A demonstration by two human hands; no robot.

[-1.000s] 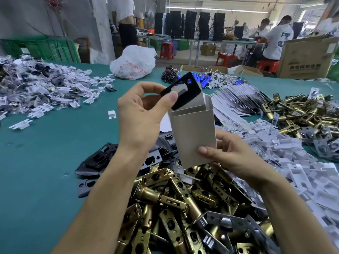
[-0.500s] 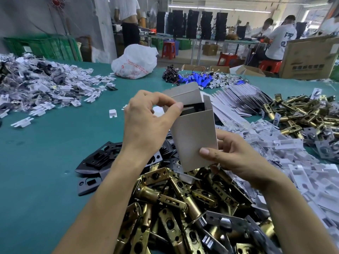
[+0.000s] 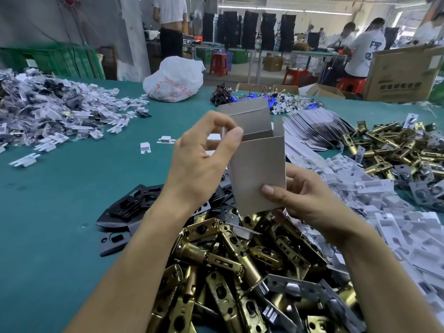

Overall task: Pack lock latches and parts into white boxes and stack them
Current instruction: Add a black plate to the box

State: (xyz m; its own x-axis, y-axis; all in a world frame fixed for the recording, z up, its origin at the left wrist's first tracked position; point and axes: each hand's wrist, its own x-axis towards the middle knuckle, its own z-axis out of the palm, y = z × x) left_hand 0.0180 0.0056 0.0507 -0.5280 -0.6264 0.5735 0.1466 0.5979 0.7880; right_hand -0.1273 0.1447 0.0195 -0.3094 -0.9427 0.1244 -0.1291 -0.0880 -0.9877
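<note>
My right hand [image 3: 305,200] grips the lower part of a small upright white box [image 3: 258,169] whose top flap stands open. My left hand [image 3: 201,159] is at the box's upper left edge, thumb and forefinger apart with nothing between them. The box's inside is hidden. Below my hands lies a heap of brass lock latches [image 3: 240,272]. Black metal plates [image 3: 134,207] lie left of that heap. White plastic parts [image 3: 384,212] are piled to the right.
Flat unfolded white boxes [image 3: 314,131] are stacked behind the held box. More brass latches [image 3: 403,145] lie far right, bagged parts [image 3: 48,111] far left, a white plastic bag [image 3: 175,80] at the table's back edge. People work at benches beyond.
My left hand pushed the black plate down into the box and let go of it; the plate is now out of sight. The right hand kept holding the box.
</note>
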